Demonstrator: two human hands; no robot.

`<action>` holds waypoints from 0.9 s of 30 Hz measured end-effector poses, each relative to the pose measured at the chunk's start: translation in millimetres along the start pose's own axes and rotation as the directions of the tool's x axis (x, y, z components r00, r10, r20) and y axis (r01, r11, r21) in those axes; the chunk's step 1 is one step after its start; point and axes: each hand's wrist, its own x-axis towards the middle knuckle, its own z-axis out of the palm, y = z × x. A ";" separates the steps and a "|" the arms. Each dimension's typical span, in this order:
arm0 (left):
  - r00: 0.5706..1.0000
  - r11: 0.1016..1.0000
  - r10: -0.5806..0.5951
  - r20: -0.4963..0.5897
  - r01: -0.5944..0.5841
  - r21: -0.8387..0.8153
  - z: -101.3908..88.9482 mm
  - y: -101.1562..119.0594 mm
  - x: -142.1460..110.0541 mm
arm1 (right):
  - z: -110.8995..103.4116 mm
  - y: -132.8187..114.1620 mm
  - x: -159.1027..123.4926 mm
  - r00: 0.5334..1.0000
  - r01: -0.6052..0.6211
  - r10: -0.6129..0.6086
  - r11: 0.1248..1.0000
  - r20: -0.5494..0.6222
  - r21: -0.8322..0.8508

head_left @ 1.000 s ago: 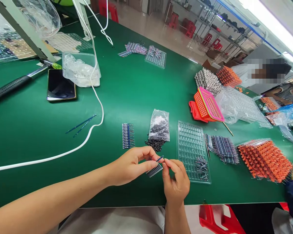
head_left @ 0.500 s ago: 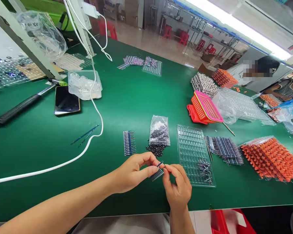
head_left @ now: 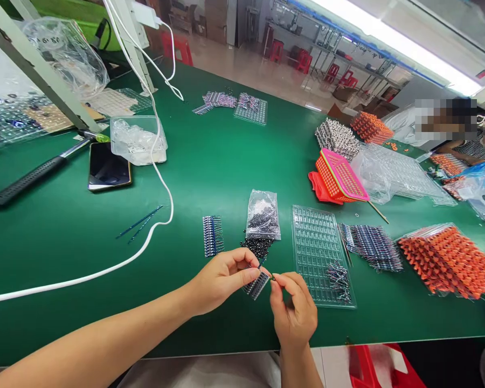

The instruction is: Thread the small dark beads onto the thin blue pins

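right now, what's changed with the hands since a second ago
The right hand has drawn slightly away from the blue strip, which the left hand still pinches; the strip looks steeper. More of the card beneath shows. Neither hand visibly let go. Beads, bag and tray stayed put, though the camera shifted.

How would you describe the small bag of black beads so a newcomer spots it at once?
On the green table, look just beyond the left hand, left of the flat compartmented tray. The clear bag lies there. What sets it apart: black beads inside and a loose heap of them at its near edge.
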 end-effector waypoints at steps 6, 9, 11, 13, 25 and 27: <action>0.997 0.998 0.015 -0.071 -0.010 0.064 5.7 -1.7 0.2 | -0.7 -2.6 -3.5 0.965 -0.263 0.258 0.945 0.050 0.194; 0.996 0.993 0.031 -0.085 -0.021 0.115 8.1 -1.5 -0.8 | -0.4 -1.9 -4.4 0.947 -0.321 0.312 0.918 0.076 0.234; 0.995 0.989 0.033 -0.094 -0.019 0.146 8.5 -1.9 -1.2 | -0.2 -1.3 -4.9 0.942 -0.334 0.325 0.913 0.077 0.233; 0.995 0.985 0.035 -0.096 -0.018 0.169 8.3 -2.7 -1.4 | -0.2 -0.9 -5.5 0.943 -0.334 0.325 0.915 0.077 0.228; 0.995 0.973 0.034 -0.098 -0.011 0.232 7.7 -4.0 -2.2 | 0.0 -0.4 -5.5 0.946 -0.324 0.315 0.919 0.075 0.224; 0.995 0.970 0.038 -0.097 -0.013 0.242 7.3 -4.5 -2.1 | 0.3 -0.9 -5.3 0.945 -0.326 0.319 0.918 0.070 0.223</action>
